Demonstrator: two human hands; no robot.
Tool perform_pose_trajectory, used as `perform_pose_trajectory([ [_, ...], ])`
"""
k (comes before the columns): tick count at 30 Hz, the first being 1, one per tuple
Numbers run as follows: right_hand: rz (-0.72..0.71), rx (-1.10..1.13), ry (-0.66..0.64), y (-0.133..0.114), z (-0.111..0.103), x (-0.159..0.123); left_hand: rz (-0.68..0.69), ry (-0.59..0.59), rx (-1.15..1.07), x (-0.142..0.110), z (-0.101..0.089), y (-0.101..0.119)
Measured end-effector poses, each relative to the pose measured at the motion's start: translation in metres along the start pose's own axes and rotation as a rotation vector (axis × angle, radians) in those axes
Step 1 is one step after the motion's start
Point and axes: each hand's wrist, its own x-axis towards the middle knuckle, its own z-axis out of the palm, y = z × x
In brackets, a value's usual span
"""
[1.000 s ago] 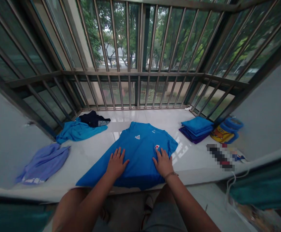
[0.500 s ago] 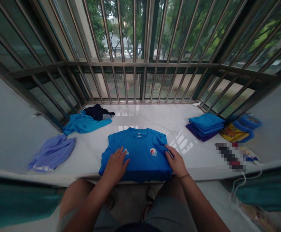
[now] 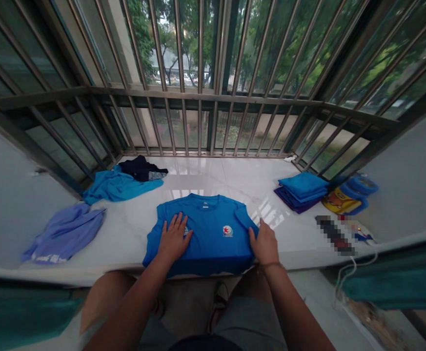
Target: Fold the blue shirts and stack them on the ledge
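Observation:
A blue T-shirt [image 3: 207, 229] lies front side up at the near edge of the white sill, collar away from me, its lower part hanging over the edge. On its chest is a round white badge with a red star [image 3: 228, 230]. My left hand [image 3: 174, 237] rests flat on the left chest with fingers spread, partly covering a white logo. At the shirt's right side, my right hand [image 3: 266, 243] has the sleeve edge between thumb and fingers; the fingertips are partly hidden by cloth.
Crumpled blue [image 3: 123, 186], black [image 3: 143, 168] and lavender [image 3: 66, 233] clothes lie left on the sill [image 3: 205, 175]. On the right are a folded clothing stack [image 3: 302, 187], a yellow-and-blue container [image 3: 346, 195] and a white cable [image 3: 355, 267]. Metal bars [image 3: 213, 97] close off the back.
My right hand has shifted at the sleeve, and the shirt's right edge now slants outward. My left hand has moved slightly up the chest, fingers flatter. The whole view has shifted a little.

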Motion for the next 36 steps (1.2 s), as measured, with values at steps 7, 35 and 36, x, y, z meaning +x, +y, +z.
perform_pose_trajectory([
  [7, 0.120, 0.024, -0.162, 0.022, -0.008, 0.041, -0.038, 0.009, -0.015, -0.003, -0.006, -0.014],
  [35, -0.285, -0.145, -0.326, -0.143, 0.046, 0.023, -0.168, 0.240, -0.297, -0.006, -0.015, -0.043],
  [36, -0.277, -0.126, -0.368, -0.153, 0.053, 0.021, -0.222, 0.263, -0.297, -0.007, -0.022, -0.053],
])
